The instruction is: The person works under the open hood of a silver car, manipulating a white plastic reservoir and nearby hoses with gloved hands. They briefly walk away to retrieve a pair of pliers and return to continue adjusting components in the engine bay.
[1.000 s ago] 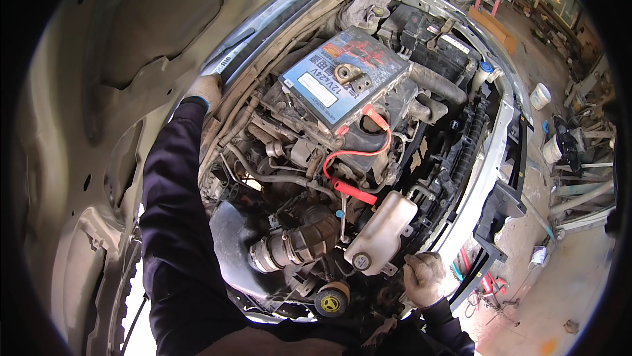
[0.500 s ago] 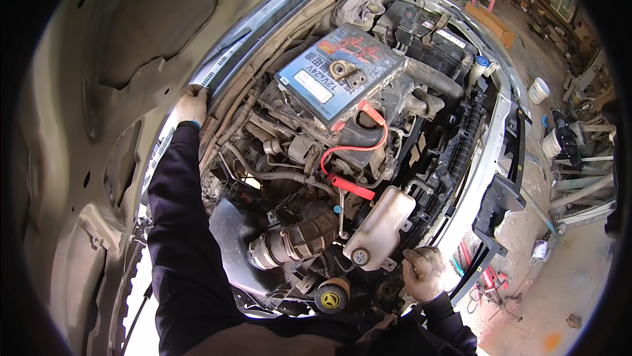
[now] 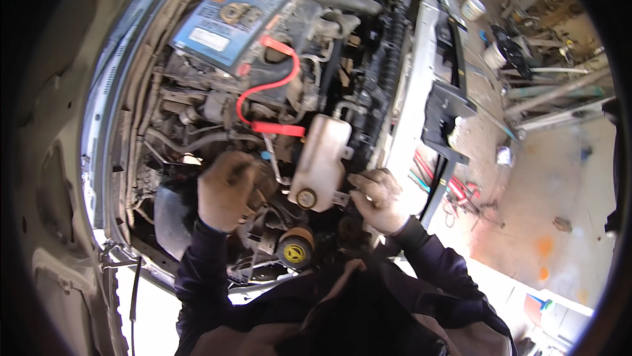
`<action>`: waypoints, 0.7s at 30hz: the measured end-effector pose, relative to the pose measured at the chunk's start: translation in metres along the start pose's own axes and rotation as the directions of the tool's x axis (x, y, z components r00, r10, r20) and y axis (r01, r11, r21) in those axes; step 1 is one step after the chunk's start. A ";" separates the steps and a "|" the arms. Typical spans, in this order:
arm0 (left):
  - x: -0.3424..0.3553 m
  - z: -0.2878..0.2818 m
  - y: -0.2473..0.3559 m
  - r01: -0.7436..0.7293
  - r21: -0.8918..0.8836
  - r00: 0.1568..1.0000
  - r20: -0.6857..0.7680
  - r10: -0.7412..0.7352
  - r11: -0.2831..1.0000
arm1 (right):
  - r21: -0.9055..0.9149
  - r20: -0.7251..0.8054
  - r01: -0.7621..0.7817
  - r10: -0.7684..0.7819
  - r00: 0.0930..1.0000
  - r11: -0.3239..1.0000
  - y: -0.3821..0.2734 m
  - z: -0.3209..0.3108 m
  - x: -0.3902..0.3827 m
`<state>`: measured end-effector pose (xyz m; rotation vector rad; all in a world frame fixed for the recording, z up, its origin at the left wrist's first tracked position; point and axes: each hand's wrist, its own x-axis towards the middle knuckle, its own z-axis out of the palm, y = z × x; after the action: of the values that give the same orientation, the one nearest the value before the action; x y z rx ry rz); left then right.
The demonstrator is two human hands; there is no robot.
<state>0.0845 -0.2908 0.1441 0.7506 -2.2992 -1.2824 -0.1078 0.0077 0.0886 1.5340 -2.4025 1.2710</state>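
Note:
My left hand [image 3: 227,193], in a soiled pale work glove, is over the ribbed air intake hose beside a black plastic housing [image 3: 174,214]. Motion blurs its bent fingers, so its grip is unclear. To the right, my gloved right hand [image 3: 380,201] has its fingers curled in beside the whitish coolant reservoir [image 3: 324,158]; whatever they may hold is hidden. A red clamp [image 3: 278,129] lies against the reservoir's upper left, joined to a red cable [image 3: 270,86]. In front of the reservoir sits a round cap with a yellow mark [image 3: 293,251].
A blue boxy power unit [image 3: 227,24] with metal parts on top rests on the engine. The raised hood [image 3: 56,158] fills the left side. A pale front crossbar [image 3: 411,93] borders the bay. On the floor are a white bucket [image 3: 473,8] and red tools [image 3: 461,188].
My left hand has left the windshield edge and come down over the intake hose. My right hand stays near the reservoir. The view has shifted, so the engine bay appears higher and further left.

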 end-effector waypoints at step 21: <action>-0.054 0.135 0.018 -0.111 0.404 0.973 -0.141 0.182 0.908 | -0.054 0.279 0.059 -0.042 0.960 0.997 0.014 -0.028 0.025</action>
<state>0.0438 -0.1620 0.0876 0.7630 -2.4395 -0.6603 -0.1423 0.0101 0.1090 1.8530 -2.5139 1.0209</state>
